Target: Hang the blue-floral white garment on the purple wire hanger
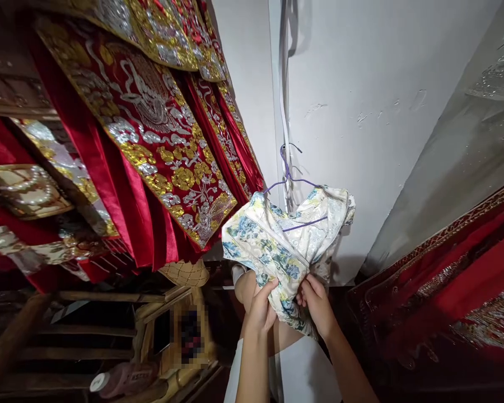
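Before the white wall (353,106), above your lap, the floral garment (273,246) is hanging from a purple hanger (287,178). Its long axis is running from the hanger down toward you, neckline pointing up and away, lower end bunching between your hands and dropping toward your knees. Its shoulders are spreading crosswise, the one on your left sitting a little lower, so the whole piece is leaning slightly. Your left hand (260,310) is gripping the gathered cloth at its left edge, thumb lying on top and fingers curling behind (their tips are hidden, so you can't tell how tightly). Your right hand (317,305) is nearly closed, its fingers pinching the fabric just below where the front edges are crossing. To your left, a red embroidered robe (180,173) is hanging near the garment's shoulder, with a bottle (124,380) lying on its side by a wooden slatted frame (79,354) lower down. To your right, well apart from your hand, a red beaded fabric (466,302) is filling the corner.
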Tool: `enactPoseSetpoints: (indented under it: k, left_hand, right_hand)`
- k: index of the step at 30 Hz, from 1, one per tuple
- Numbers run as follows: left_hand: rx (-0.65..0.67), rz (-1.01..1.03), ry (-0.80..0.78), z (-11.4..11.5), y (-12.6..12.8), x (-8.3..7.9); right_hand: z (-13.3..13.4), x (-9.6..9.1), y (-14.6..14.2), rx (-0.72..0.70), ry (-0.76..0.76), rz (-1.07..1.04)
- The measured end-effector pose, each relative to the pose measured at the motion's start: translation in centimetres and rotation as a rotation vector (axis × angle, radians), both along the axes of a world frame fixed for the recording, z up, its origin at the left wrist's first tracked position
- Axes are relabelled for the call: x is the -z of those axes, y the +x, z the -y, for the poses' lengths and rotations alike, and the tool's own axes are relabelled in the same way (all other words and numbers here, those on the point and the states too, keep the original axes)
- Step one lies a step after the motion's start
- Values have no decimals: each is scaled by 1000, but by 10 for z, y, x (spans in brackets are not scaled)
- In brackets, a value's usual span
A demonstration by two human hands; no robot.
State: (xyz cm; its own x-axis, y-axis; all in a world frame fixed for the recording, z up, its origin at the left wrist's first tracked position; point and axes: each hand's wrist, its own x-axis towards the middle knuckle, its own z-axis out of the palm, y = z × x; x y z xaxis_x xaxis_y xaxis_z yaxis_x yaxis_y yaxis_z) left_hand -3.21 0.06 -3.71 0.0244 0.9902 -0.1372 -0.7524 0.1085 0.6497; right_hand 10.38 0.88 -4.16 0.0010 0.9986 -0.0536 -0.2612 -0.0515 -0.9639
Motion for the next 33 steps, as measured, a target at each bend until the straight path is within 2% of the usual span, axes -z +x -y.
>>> enactPoseSetpoints:
  k: [3,7,9,12,15,17,18,19,20,23,25,28,30,33]
  left_hand:
    - [12,-3,-12,-1,2,-1]
    - [36,19,-69,-2,7,-5]
    - [-6,29,-91,-4,6,-5]
    - [-197,-47,-149,-11,-7,2]
    - [-489,-192,-202,-19,-23,19]
    - [-653,-275,-164,-22,-23,33]
    - [-679,-316,-121,-23,-19,38]
    - [-635,-363,-65,-23,-11,43]
    - [-534,-418,-3,-23,-1,46]
    - [-213,-540,170,-17,35,48]
    - [-163,-562,214,-12,52,47]
    - [-195,-613,219,-6,61,47]
    - [-228,-721,247,-5,60,50]
    - [-270,-933,305,-9,64,56]
  right_hand:
    - [0,0,-5,62,-22,-16]
    - [0,-4,-11,140,33,-29]
    - [0,-8,-10,154,40,-51]
    - [0,-11,-2,196,-10,-151]
    - [-2,-8,10,311,-69,-240]
    - [-4,-4,14,362,-81,-249]
    - [-5,-3,14,363,-83,-234]
    - [-6,-1,13,346,-87,-207]
    - [-6,1,11,306,-90,-167]
    - [-5,6,5,87,-63,-13]
    - [-3,8,3,-58,-37,90]
    - [-7,1,7,-168,-34,201]
    - [-17,-18,10,-170,-13,223]
    - [-46,-73,15,-103,102,226]
